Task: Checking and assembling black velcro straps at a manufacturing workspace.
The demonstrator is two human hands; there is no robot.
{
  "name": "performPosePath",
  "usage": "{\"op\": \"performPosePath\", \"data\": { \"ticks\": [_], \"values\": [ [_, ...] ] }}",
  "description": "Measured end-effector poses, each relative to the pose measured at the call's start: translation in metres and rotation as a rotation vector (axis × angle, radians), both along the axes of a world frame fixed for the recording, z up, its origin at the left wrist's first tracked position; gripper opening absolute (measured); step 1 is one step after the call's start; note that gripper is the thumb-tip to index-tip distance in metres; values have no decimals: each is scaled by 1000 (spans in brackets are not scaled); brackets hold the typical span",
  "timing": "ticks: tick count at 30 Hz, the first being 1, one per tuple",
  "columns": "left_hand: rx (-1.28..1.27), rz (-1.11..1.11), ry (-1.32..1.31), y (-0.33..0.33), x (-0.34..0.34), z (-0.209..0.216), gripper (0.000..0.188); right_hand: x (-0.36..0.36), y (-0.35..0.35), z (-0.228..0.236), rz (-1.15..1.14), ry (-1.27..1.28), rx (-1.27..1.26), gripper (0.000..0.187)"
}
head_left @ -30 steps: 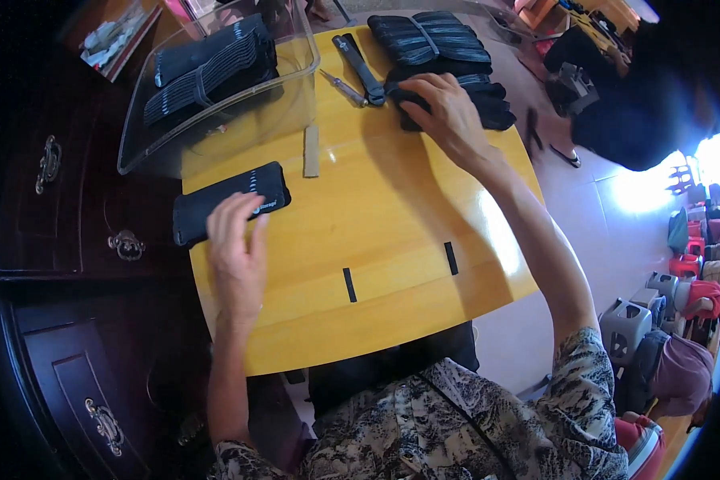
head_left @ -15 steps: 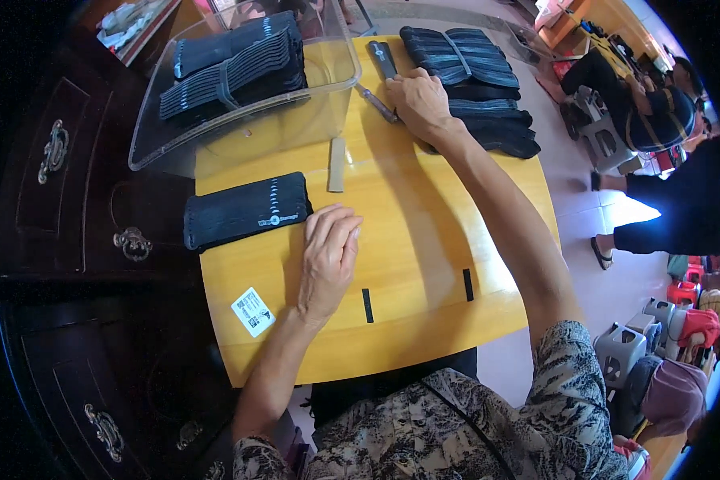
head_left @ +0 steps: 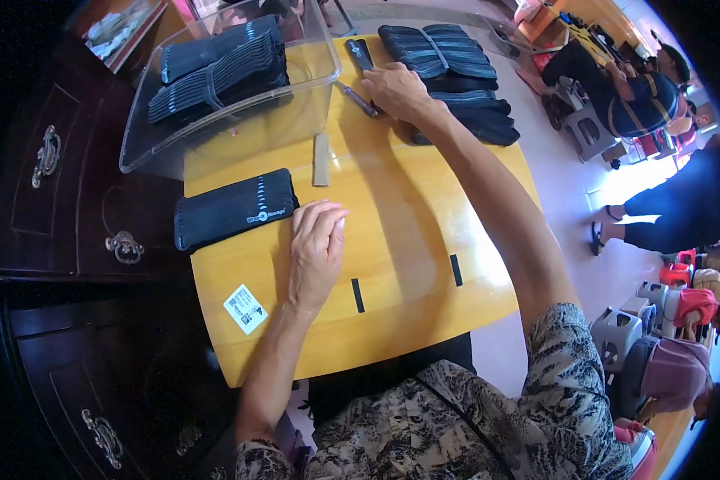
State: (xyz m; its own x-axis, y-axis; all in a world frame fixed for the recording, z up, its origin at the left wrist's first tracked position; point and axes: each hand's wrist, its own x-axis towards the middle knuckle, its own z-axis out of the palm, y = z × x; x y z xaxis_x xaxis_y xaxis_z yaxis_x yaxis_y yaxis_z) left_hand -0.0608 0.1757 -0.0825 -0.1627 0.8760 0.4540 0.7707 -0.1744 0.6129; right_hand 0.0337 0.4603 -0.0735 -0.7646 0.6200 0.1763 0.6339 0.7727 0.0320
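Observation:
My right hand (head_left: pixel 396 90) reaches to the far side of the yellow table, its fingers curled over the near end of a flat black strap (head_left: pixel 359 53) with a small white print. Its fingertips are partly hidden. A slim dark pen-like tool (head_left: pixel 357 99) lies just left of that hand. My left hand (head_left: pixel 316 250) rests on the table, fingers together and loosely curled, with nothing visible in it; its palm is hidden. Beside its fingertips lies a neat stack of black straps (head_left: pixel 234 210) with white print on top.
A clear plastic bin (head_left: pixel 216 132) holding banded black strap bundles (head_left: pixel 216 84) stands far left. More black bundles (head_left: pixel 438 54) lie far right. A beige strip (head_left: pixel 321 160), white label (head_left: pixel 246 310) and two black marks (head_left: pixel 358 295) are on the table (head_left: pixel 400 320). Dark drawers stand left; people sit right.
The whole view has shifted slightly, so things appear a little further left and up. Both hands keep nearly the same places against the table and straps.

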Motion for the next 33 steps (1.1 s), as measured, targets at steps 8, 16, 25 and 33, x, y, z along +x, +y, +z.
{"op": "performPosePath", "data": {
  "ticks": [8, 16, 25, 33],
  "values": [
    [-10, -28, -1, -3, -1, -1, 14, 65, -7, 19, 165, 565, 36, 24],
    [-15, -10, 14, -2, 3, 3, 13, 192, -64, 12, -273, 473, -80, 37],
    [-28, 13, 80, 0, 9, 3, 11, 207, -64, -5, -330, 607, 106, 40],
    [-29, 8, 95, 1, 7, 3, 9, 221, -58, -3, -378, 459, -6, 32]
  ]
}}
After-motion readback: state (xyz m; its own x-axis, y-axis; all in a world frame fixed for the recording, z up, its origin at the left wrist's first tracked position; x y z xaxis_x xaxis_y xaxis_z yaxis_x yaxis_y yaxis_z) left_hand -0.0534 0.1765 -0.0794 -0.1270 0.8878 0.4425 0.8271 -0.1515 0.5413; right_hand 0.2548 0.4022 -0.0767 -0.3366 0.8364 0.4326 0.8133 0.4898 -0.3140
